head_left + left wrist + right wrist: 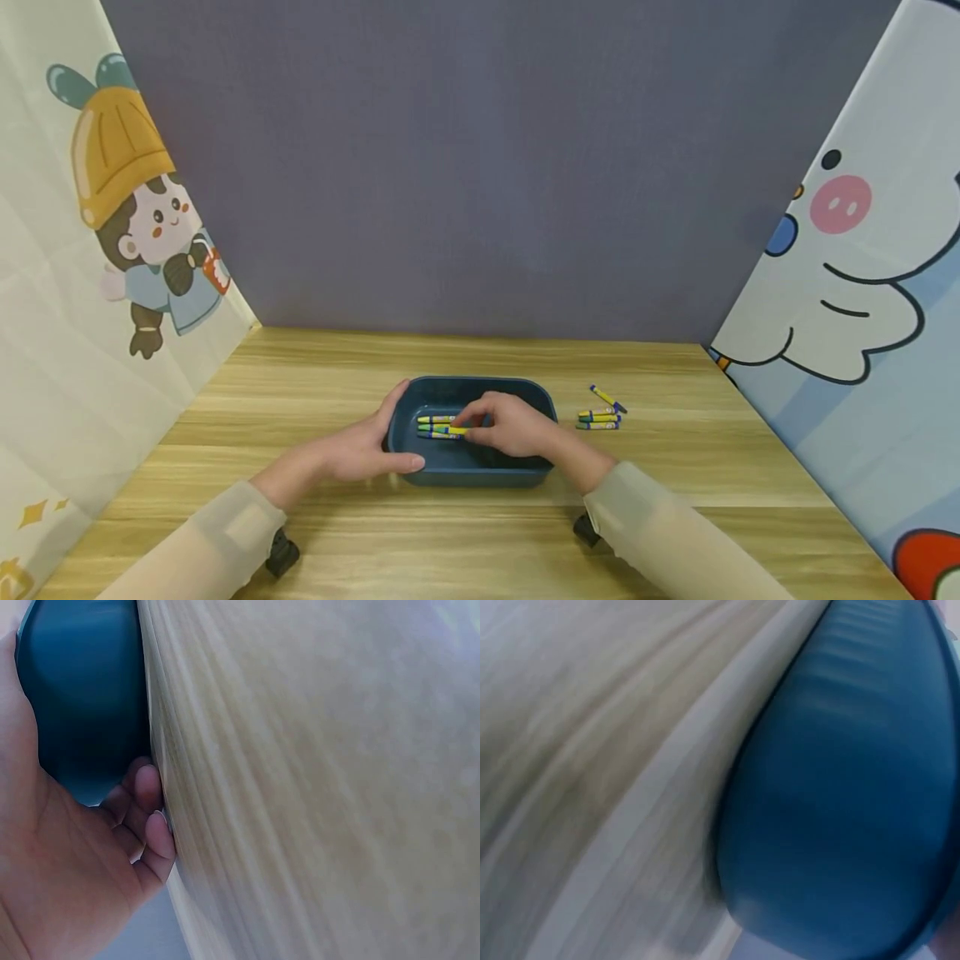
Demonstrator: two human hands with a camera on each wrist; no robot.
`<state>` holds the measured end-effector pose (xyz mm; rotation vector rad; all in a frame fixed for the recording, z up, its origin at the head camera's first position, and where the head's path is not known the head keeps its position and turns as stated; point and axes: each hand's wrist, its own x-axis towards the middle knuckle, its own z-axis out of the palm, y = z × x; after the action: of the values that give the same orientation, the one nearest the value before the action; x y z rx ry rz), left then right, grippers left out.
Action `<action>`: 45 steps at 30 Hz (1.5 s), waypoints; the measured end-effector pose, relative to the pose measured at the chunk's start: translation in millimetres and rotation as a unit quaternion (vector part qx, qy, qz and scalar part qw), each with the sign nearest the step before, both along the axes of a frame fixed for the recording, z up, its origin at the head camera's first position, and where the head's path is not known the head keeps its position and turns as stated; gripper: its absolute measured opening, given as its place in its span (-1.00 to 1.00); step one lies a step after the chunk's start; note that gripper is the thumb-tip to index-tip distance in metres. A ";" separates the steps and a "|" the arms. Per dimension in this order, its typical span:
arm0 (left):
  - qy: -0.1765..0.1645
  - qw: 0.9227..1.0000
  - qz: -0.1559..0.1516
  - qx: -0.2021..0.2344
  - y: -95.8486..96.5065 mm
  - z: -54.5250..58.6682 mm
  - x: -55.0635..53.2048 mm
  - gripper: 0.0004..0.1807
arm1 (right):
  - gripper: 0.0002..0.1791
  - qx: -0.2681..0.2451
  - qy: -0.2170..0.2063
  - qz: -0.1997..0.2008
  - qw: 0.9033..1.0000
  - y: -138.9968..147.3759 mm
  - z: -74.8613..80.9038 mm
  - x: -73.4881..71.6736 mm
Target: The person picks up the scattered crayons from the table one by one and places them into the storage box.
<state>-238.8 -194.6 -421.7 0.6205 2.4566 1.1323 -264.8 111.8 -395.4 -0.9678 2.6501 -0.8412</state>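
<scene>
A dark blue, rounded rectangular plastic box (480, 477) sits on the wooden table. My left hand (360, 446) holds its left end, thumb along the front rim and fingers around the far side; the left wrist view shows curled fingers (148, 789) against the outer wall. Inside lie several crayons (435, 419) in yellow, green and blue wrappers, side by side at the left. My right hand (517, 425) reaches into the box and pinches a yellow crayon (457, 431) just over that row. In the right wrist view only the box wall (840, 795) shows clearly; the fingers are hidden.
Right of the box, several more crayons (598, 418) lie in a small group on the table (315, 550), one of them (602, 395) slanted behind the others. A grey panel (480, 167) rises at the back, with printed cloths (45, 275) at both sides.
</scene>
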 end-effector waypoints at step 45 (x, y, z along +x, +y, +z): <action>-0.003 1.000 -0.004 0.003 -0.4 -0.8 -0.6 0.42 | -0.81 0.018 0.006 -0.031 0.999 -34.8 -21.3 -4.2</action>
<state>-239.4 -195.1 -422.4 0.6283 2.4448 1.1372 -269.0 77.0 -416.7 -0.8886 2.7093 -0.7998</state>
